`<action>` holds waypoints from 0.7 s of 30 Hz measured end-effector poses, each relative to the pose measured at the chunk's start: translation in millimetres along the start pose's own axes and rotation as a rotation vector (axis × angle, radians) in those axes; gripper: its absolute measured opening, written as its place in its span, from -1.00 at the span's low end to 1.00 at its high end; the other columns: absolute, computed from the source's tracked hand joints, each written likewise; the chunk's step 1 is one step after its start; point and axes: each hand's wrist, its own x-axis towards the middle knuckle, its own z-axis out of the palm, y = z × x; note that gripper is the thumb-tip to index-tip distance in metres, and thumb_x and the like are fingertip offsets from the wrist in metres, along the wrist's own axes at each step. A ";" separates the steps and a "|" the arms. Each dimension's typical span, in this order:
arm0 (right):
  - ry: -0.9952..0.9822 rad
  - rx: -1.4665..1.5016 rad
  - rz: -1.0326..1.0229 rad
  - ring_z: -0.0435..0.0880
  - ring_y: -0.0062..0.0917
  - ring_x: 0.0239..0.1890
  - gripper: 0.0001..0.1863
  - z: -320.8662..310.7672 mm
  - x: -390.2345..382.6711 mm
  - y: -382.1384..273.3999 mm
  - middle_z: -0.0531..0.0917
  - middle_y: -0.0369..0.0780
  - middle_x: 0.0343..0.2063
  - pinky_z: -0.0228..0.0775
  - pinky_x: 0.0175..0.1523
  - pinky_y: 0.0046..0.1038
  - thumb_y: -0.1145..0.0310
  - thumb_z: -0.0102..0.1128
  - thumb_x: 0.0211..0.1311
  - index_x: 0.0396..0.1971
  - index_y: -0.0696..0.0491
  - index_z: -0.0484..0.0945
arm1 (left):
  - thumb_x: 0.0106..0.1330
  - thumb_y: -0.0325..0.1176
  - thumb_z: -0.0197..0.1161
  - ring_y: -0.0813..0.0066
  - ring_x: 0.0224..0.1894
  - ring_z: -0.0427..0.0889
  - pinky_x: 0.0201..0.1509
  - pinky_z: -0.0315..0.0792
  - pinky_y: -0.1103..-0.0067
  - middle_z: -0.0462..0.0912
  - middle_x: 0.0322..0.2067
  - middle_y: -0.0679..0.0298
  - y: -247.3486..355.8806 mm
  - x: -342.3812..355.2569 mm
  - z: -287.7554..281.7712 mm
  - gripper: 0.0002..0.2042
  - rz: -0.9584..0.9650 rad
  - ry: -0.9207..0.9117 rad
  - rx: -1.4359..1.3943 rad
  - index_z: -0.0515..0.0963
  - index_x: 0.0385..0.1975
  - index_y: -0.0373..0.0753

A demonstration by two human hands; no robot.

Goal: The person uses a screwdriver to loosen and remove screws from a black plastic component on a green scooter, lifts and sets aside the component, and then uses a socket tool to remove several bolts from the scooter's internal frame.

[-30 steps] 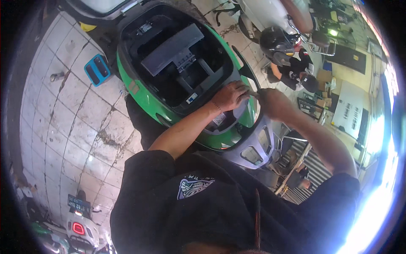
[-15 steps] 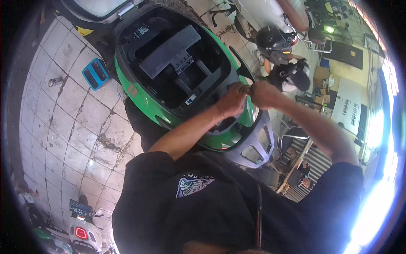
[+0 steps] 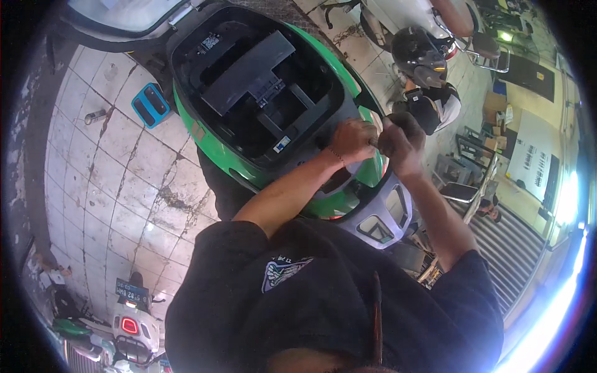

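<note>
The green scooter (image 3: pixel 191 130) stands before me with its black storage bucket (image 3: pixel 247 93) uncovered. My left hand (image 3: pixel 354 140) is closed at the bucket's rear edge, gripping a small object too hidden to name. Right beside it, my right hand (image 3: pixel 401 142), slightly blurred, is closed around something I cannot make out, possibly the same piece. Both hands are over the scooter's rear bodywork, just above the pale grey rear rail (image 3: pixel 373 225). The raised seat (image 3: pixel 134 15) is at the top left, its hinge at the front of the bucket.
A blue tray-like box (image 3: pixel 150 105) and a small metal cylinder (image 3: pixel 93 116) lie on the tiled floor to the left. Behind the right side are a white scooter (image 3: pixel 404 15), a black helmet (image 3: pixel 411 50) and a crouching co-worker (image 3: pixel 435 109). Another white scooter (image 3: pixel 134 329) stands lower left.
My right hand has shifted and turned, its forearm now angled more steeply from below. My left hand has moved slightly right. The co-worker's posture has changed, and the whole view has shifted a little.
</note>
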 end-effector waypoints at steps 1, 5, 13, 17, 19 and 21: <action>0.002 0.010 0.008 0.45 -0.65 -0.68 -0.81 -0.9 -0.6 4.5 0.51 -0.28 -0.65 0.26 -0.56 -0.55 0.38 0.20 0.29 -0.35 0.23 0.53 | -0.18 -0.35 0.35 0.21 -0.37 0.65 -0.25 0.51 0.29 0.63 -0.50 0.30 -1.7 -0.7 0.9 -0.87 -0.005 -0.011 0.003 0.54 -0.61 -0.11; 0.070 0.189 -0.010 0.38 -0.64 -0.74 -0.82 2.0 2.0 14.2 0.47 -0.28 -0.70 0.17 -0.61 -0.53 0.39 0.20 0.29 -0.33 0.23 0.50 | -0.13 -0.33 0.34 0.11 -0.35 0.65 -0.27 0.52 0.24 0.62 -0.49 0.24 -16.6 0.3 -6.6 -0.86 0.033 -0.175 -0.064 0.53 -0.56 -0.12; 0.320 0.749 -0.018 0.28 -0.53 -0.78 -0.85 12.6 3.6 18.8 0.38 -0.24 -0.73 0.18 -0.63 -0.46 0.42 0.14 0.24 -0.32 0.20 0.47 | 0.04 -0.30 0.30 0.04 -0.41 0.65 -0.34 0.49 0.20 0.59 -0.58 0.18 -23.7 26.6 -20.4 -0.89 0.131 -0.514 -0.068 0.52 -0.52 -0.12; 0.392 0.629 -0.159 0.44 -0.54 -0.69 -0.82 19.6 4.5 30.2 0.49 -0.21 -0.65 0.28 -0.57 -0.48 0.40 0.16 0.23 -0.29 0.22 0.52 | 0.07 -0.32 0.29 0.01 -0.39 0.65 -0.33 0.50 0.23 0.59 -0.57 0.15 -32.4 37.0 -22.5 -0.88 0.230 -0.685 0.006 0.49 -0.52 -0.15; 0.363 0.399 -0.226 0.55 -0.58 -0.61 -0.79 25.2 -3.0 33.4 0.59 -0.20 -0.58 0.35 -0.49 -0.55 0.42 0.25 0.20 -0.27 0.25 0.57 | 0.07 -0.34 0.29 0.01 -0.37 0.65 -0.32 0.50 0.24 0.60 -0.56 0.15 -28.2 27.4 -20.0 -0.89 0.195 -0.653 -0.024 0.49 -0.50 -0.15; 0.403 0.368 -0.154 0.54 -0.60 -0.62 -0.80 23.4 -11.8 27.1 0.60 -0.22 -0.60 0.34 -0.49 -0.58 0.43 0.29 0.19 -0.30 0.26 0.57 | 0.06 -0.35 0.30 -0.01 -0.34 0.65 -0.29 0.51 0.22 0.62 -0.49 0.13 -17.8 26.0 -21.9 -0.88 0.271 -0.451 -0.022 0.50 -0.46 -0.17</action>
